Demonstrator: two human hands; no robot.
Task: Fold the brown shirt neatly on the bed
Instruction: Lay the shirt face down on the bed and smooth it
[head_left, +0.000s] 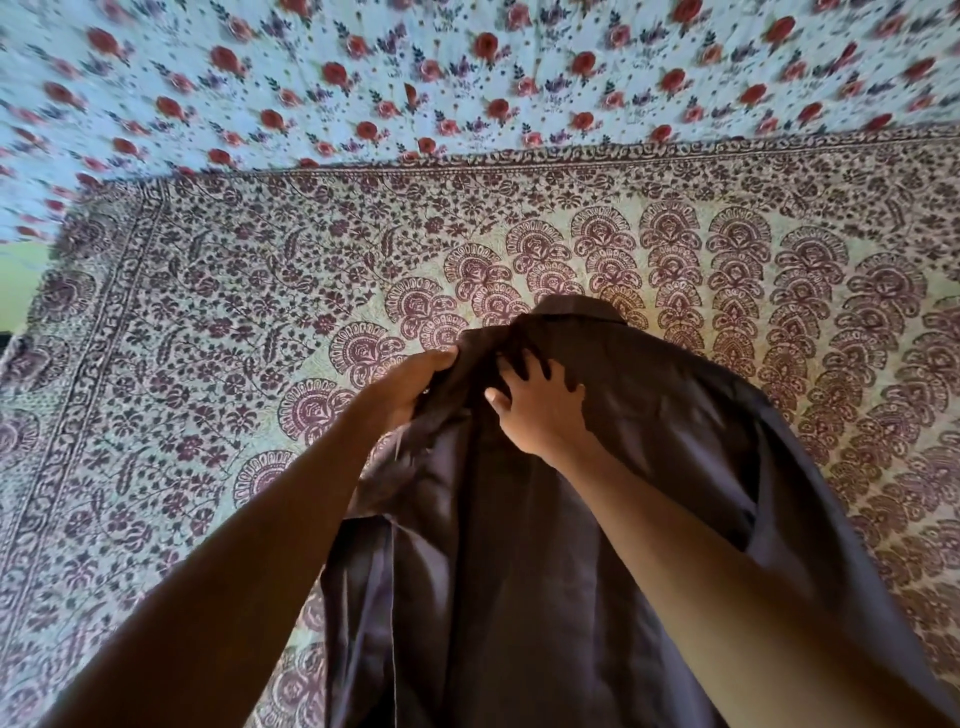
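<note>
The brown shirt (639, 467) lies lengthwise on the bed, collar at the far end and hem toward me. My left hand (410, 387) grips the shirt's left shoulder edge, thumb on top and fingers curled under the cloth. My right hand (540, 405) rests flat on the upper back just below the collar, fingers spread. A short sleeve lies out to the right. My forearms hide part of the shirt's middle.
The bed is covered by a cream spread with a maroon paisley and floral print (260, 291). Behind it hangs a pale blue cloth with red roses (467, 67). The bed's left edge (31, 322) meets a green patch.
</note>
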